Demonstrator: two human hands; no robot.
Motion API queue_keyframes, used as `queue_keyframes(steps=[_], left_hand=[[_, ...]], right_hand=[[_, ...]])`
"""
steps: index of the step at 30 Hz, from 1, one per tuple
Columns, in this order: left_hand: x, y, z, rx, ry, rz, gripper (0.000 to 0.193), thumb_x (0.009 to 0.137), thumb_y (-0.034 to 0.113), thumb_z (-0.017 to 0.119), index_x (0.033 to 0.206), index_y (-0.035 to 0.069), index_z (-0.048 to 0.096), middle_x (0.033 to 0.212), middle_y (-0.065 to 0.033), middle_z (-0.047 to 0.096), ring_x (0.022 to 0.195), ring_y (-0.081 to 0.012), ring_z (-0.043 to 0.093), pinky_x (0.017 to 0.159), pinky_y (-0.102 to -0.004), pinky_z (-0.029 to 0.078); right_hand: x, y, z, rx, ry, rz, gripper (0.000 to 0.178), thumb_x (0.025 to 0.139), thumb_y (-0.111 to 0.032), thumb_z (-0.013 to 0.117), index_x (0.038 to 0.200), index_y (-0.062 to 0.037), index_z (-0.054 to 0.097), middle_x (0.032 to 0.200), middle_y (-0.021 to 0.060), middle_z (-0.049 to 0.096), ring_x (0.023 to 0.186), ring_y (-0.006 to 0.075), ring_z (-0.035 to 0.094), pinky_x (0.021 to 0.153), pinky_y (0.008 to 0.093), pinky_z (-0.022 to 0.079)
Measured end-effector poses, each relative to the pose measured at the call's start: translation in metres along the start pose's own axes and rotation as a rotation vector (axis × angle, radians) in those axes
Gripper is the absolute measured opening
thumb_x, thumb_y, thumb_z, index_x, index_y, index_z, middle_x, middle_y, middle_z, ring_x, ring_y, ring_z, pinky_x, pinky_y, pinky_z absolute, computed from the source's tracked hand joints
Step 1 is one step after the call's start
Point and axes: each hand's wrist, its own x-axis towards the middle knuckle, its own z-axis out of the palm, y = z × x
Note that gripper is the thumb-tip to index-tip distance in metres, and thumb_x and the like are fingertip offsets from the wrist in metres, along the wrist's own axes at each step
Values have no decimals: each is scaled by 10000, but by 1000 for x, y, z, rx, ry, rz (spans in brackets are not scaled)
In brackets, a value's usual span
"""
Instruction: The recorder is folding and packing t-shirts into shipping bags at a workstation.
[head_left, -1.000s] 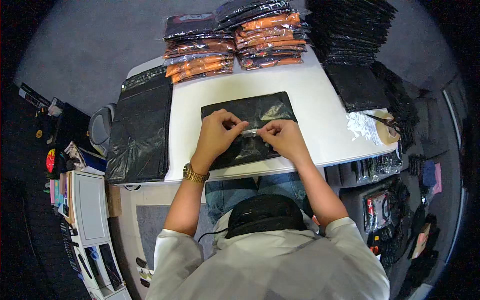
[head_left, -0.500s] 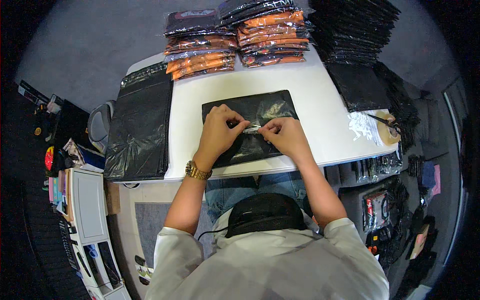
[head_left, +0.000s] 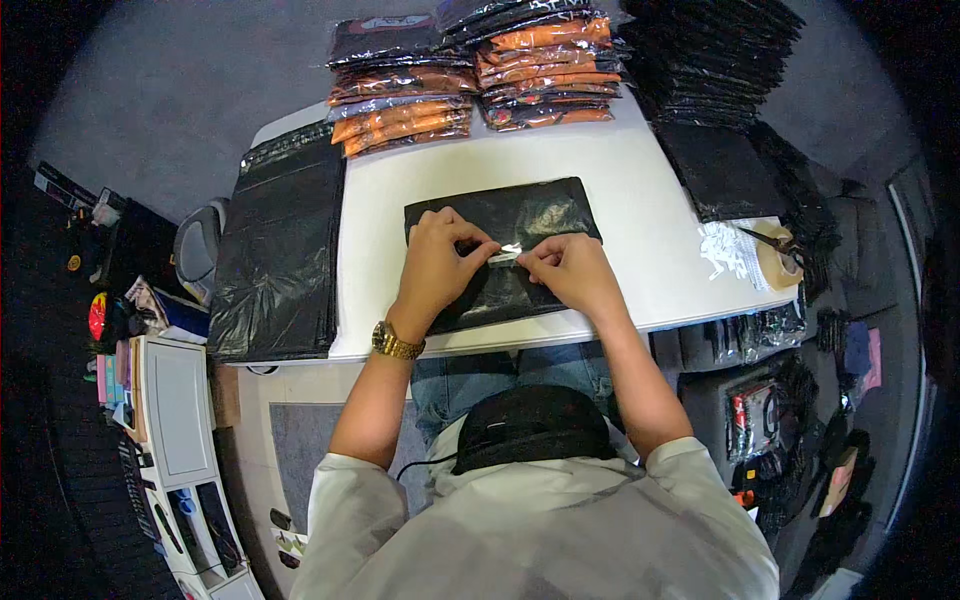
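White table (head_left: 640,230) under the person's hands. Reference landmark: the black package (head_left: 500,290), flat on the table by its front edge. Package's long axis runs left to right, right end slightly farther from the body. White strip (head_left: 508,252) sits near the package's middle, lying roughly along that same axis, between the two sets of fingertips. Left hand (head_left: 440,258) is at the strip's left end, right hand (head_left: 572,268) at its right; neither is clearly nearer. Both hands have thumb brought against forefinger, apparently pinching the strip; how much of it each pinch takes in cannot be told.

Containers: beyond the package, two stacks of clear bags (head_left: 402,95) with folded orange and dark contents. Left of the package, large black bags (head_left: 280,260) piled flat; contents, if any, hidden. Right of the package and below table level, a clear packet (head_left: 755,422), red and white inside.
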Motion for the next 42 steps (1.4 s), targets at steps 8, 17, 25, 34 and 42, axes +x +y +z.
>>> queue_keyframes(steps=[8,17,25,34,42], left_hand=[[2,1,1,14,-20,-5,155,821,217,903,876,91,831,852,-75,648,886,-280,571,809,-420,480],[-1,-3,6,23,-19,0,163,827,227,899,893,91,837,873,-77,648,901,-286,572,827,-426,480],[0,-5,8,36,-44,3,156,842,252,883,894,111,844,889,-64,653,916,-282,577,838,-429,448],[-1,-3,7,87,-55,10,181,842,277,886,897,113,836,901,-69,634,932,-288,581,863,-436,461],[-1,-2,7,161,-65,62,184,845,296,877,898,126,831,926,-62,636,951,-286,584,872,-436,445]], right_hand=[[7,16,8,-45,45,-48,265,925,-252,821,928,13,828,726,98,775,645,147,725,631,300,548],[6,15,9,-88,66,-49,265,919,-242,820,896,22,812,685,106,750,603,157,705,605,316,535],[3,9,7,-132,73,-26,283,886,-270,846,884,10,810,645,114,710,567,174,663,588,337,512],[7,11,8,-179,78,-34,295,863,-299,851,860,-7,808,663,123,719,595,227,701,629,355,545],[8,5,6,-233,43,13,315,843,-341,851,864,-29,816,712,139,744,644,266,730,660,375,569]])
